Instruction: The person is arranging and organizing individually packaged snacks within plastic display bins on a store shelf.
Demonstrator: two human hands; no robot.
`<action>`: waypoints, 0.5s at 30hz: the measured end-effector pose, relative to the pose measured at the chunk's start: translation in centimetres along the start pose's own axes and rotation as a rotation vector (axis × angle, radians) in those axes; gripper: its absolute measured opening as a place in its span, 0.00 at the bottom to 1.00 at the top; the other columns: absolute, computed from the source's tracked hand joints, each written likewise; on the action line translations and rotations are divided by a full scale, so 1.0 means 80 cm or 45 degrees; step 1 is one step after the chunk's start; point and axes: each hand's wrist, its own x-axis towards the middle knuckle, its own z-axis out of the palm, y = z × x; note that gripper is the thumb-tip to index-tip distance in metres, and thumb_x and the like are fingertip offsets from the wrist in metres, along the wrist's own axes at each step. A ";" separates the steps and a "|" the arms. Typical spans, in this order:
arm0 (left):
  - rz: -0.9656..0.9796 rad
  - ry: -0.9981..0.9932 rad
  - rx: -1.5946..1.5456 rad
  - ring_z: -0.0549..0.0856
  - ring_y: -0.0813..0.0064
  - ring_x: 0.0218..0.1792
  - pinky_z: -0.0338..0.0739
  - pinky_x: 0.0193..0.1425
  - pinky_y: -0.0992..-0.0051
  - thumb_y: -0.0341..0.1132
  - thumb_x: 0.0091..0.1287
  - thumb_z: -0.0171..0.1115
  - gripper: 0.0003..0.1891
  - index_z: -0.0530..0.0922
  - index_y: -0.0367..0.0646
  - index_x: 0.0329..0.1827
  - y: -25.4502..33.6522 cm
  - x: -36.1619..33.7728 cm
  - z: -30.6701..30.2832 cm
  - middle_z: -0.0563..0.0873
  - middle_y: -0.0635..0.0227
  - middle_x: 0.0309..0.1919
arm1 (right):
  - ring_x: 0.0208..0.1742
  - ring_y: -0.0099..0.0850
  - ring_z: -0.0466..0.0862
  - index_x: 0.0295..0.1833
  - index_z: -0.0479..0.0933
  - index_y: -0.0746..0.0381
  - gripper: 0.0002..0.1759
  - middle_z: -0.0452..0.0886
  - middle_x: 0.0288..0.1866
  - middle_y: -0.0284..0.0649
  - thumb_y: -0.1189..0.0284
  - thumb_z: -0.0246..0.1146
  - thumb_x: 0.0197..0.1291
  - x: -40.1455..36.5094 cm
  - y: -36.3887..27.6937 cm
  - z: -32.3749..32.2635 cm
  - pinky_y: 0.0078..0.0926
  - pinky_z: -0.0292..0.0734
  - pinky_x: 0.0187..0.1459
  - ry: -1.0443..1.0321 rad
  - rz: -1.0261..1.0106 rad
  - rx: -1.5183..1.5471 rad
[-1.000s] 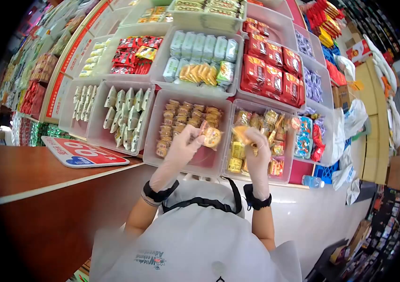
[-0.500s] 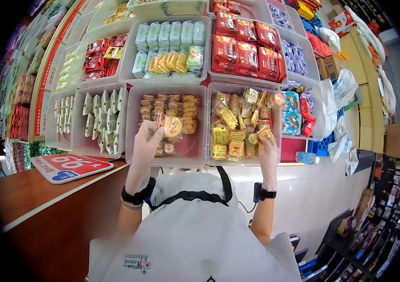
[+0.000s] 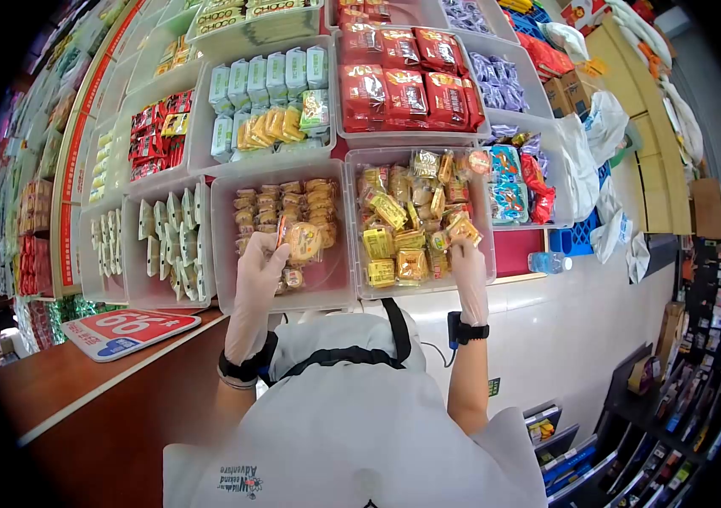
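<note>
My left hand [image 3: 259,273], in a clear glove, pinches a see-through packet of round biscuits [image 3: 304,242] by its edge. The packet is above a clear bin [image 3: 327,295] with rows of similar biscuit packets [image 3: 286,203]. My right hand [image 3: 467,269], gloved too, has its fingers closed on a small yellow-wrapped snack packet [image 3: 464,229]. That packet is at the right side of the neighbouring bin [image 3: 486,254], which holds a jumble of yellow and gold snack packets [image 3: 411,264].
Behind are bins of red packets [image 3: 403,91] and pale green packets [image 3: 271,78]. White sachets [image 3: 176,227] fill a bin at left. A red price sign [image 3: 127,330] lies on the brown counter [image 3: 115,406]. A water bottle [image 3: 549,262] is at right, near white plastic bags [image 3: 608,229].
The view has shifted, so the bins appear further left. My right hand has raised the yellow packet slightly among the others. My left hand still holds the biscuit packet.
</note>
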 end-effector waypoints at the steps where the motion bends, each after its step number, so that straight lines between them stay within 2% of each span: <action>1: -0.005 0.005 0.000 0.75 0.85 0.36 0.71 0.44 0.81 0.31 0.70 0.60 0.07 0.72 0.37 0.41 -0.003 0.000 -0.002 0.80 0.72 0.36 | 0.43 0.50 0.83 0.44 0.79 0.67 0.15 0.83 0.39 0.55 0.65 0.56 0.65 0.001 0.002 0.003 0.42 0.76 0.46 -0.133 0.112 -0.081; 5: -0.040 -0.010 -0.016 0.75 0.85 0.36 0.71 0.43 0.81 0.31 0.69 0.60 0.07 0.73 0.37 0.43 -0.002 -0.002 0.000 0.79 0.73 0.35 | 0.40 0.50 0.83 0.39 0.78 0.71 0.21 0.82 0.35 0.58 0.60 0.58 0.63 0.002 -0.005 0.022 0.44 0.76 0.45 -0.153 0.225 0.127; 8: 0.011 -0.019 -0.003 0.75 0.86 0.37 0.72 0.43 0.81 0.31 0.70 0.60 0.08 0.73 0.37 0.45 -0.004 -0.003 0.005 0.80 0.73 0.36 | 0.40 0.51 0.82 0.38 0.76 0.73 0.24 0.80 0.36 0.59 0.57 0.62 0.60 0.010 -0.014 0.040 0.45 0.76 0.44 -0.075 0.264 -0.029; 10: 0.033 -0.024 -0.015 0.76 0.86 0.38 0.72 0.44 0.81 0.32 0.70 0.60 0.08 0.73 0.37 0.44 -0.001 -0.003 0.011 0.80 0.72 0.37 | 0.43 0.52 0.81 0.41 0.74 0.71 0.25 0.80 0.39 0.57 0.57 0.67 0.55 0.011 -0.012 0.059 0.45 0.75 0.44 0.070 0.179 -0.344; 13: 0.038 -0.030 -0.009 0.76 0.85 0.40 0.73 0.46 0.80 0.32 0.69 0.61 0.09 0.72 0.37 0.43 0.006 -0.003 0.011 0.82 0.70 0.40 | 0.45 0.53 0.81 0.45 0.72 0.71 0.25 0.79 0.43 0.56 0.61 0.70 0.52 0.009 -0.008 0.059 0.44 0.75 0.44 0.078 0.127 -0.239; 15: -0.109 -0.029 -0.042 0.72 0.85 0.39 0.67 0.48 0.82 0.30 0.70 0.59 0.05 0.72 0.40 0.40 0.020 -0.007 0.014 0.77 0.74 0.36 | 0.44 0.51 0.81 0.45 0.71 0.71 0.23 0.79 0.40 0.54 0.65 0.70 0.52 0.009 0.003 0.061 0.42 0.75 0.45 0.098 0.051 -0.115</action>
